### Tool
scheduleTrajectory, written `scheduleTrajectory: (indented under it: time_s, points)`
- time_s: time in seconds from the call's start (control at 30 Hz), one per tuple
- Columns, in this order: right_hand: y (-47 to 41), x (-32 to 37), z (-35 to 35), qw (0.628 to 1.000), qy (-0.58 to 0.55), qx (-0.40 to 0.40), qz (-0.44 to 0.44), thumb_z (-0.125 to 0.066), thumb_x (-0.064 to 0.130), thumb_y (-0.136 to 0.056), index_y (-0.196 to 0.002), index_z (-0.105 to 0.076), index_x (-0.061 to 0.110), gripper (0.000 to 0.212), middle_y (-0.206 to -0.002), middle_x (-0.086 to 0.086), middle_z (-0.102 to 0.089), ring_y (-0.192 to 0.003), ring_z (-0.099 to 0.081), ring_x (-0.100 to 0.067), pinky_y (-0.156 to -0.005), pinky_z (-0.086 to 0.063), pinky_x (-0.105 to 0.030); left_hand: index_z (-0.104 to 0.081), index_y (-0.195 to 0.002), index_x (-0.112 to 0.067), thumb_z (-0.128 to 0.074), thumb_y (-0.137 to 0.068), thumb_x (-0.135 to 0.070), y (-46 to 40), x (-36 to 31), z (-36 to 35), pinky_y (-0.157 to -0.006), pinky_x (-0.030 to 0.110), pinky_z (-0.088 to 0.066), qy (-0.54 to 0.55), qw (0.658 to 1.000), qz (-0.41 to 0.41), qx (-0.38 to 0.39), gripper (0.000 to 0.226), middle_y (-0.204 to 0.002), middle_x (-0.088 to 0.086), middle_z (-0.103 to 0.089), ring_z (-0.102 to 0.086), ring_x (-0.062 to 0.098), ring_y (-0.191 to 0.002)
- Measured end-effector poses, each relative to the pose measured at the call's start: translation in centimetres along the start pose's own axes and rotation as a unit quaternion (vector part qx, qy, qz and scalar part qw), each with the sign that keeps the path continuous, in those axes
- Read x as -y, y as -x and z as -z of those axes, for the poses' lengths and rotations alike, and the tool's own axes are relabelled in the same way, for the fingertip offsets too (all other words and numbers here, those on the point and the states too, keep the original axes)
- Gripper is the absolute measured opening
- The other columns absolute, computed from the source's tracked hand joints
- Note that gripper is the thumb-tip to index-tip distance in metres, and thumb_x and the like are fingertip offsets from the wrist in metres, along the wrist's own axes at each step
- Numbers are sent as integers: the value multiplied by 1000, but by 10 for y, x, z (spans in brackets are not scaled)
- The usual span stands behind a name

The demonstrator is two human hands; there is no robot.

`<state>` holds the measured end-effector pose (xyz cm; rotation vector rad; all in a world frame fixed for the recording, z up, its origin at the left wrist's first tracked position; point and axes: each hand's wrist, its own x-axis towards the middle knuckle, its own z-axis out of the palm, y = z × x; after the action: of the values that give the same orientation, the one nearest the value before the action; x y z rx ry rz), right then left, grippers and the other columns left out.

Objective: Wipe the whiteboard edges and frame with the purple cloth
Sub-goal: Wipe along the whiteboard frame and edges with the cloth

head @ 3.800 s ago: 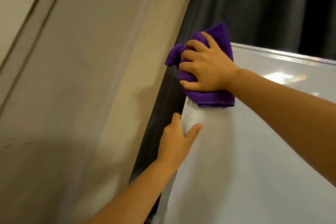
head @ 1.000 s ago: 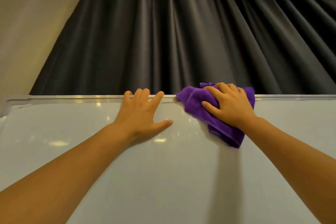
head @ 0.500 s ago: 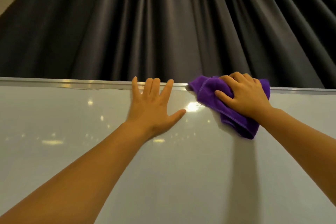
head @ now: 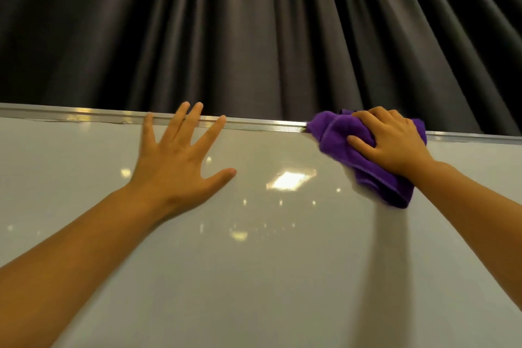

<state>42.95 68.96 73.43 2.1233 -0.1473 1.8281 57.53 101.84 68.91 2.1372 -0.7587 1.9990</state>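
Note:
The whiteboard fills the lower half of the view, glossy and reflecting ceiling lights. Its thin silver top frame runs across the middle. My right hand grips the bunched purple cloth and presses it over the top frame at the right; the cloth's lower end hangs onto the board face. My left hand lies flat on the board with fingers spread, its fingertips reaching the top frame, well left of the cloth.
A dark pleated curtain hangs close behind the board and fills the upper half of the view. My right arm casts a shadow down the board.
The cloth and my right hand have slid right along the top frame from the board's upper left corner. My left hand has fallen further behind the cloth, fingers spread wider.

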Motion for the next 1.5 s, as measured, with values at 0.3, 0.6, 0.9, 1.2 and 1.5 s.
scheduleTrajectory:
  time_s: [0.3, 0.6, 0.9, 1.2, 1.5]
  points:
    - [17, -92, -8, 1000, -9, 2, 10, -24, 72, -77, -136, -34, 35, 71, -131, -7, -48, -116, -43, -31, -97, -33, -49, 31, -132, -45, 7, -59, -88, 2, -124, -15, -105, 67, 11, 34, 991, 125, 30, 87, -154, -1, 28, 25, 29, -141]
    - [17, -107, -14, 996, -21, 9, 86, -22, 77, -73, -142, -10, 46, 77, -153, 2, -22, -138, -22, -29, -111, -11, -59, 29, -136, -45, 7, -64, -83, -28, -229, -28, -104, 70, 8, 13, 991, 129, 26, 85, -154, -2, 26, 24, 28, -141]
    - [48, -233, -24, 998, 24, 52, 10, -17, 84, -71, -142, -11, 45, 81, -149, -4, -29, -133, -29, -32, -108, -20, -58, 28, -137, -46, 9, -61, -88, -20, -269, -57, -105, 70, 10, 26, 992, 115, 37, 89, -151, 4, 33, 31, 30, -138]
    - [31, -229, -42, 999, 1, 13, 30, -16, 79, -73, -136, -28, 37, 76, -139, -7, -41, -124, -37, -33, -103, -24, -58, 28, -137, -43, 5, -61, -86, -28, -300, -62, -107, 67, 6, 26, 978, 197, 58, 91, -153, 8, 29, 26, 30, -140]
    - [23, -278, -44, 994, -23, -15, 102, -26, 74, -79, -131, -32, 36, 65, -126, -6, -49, -111, -47, -30, -91, -37, -51, 28, -137, -45, 5, -60, -89, -48, -409, -72, -104, 69, 6, 29, 969, 239, 54, 92, -153, 10, 30, 26, 33, -140]
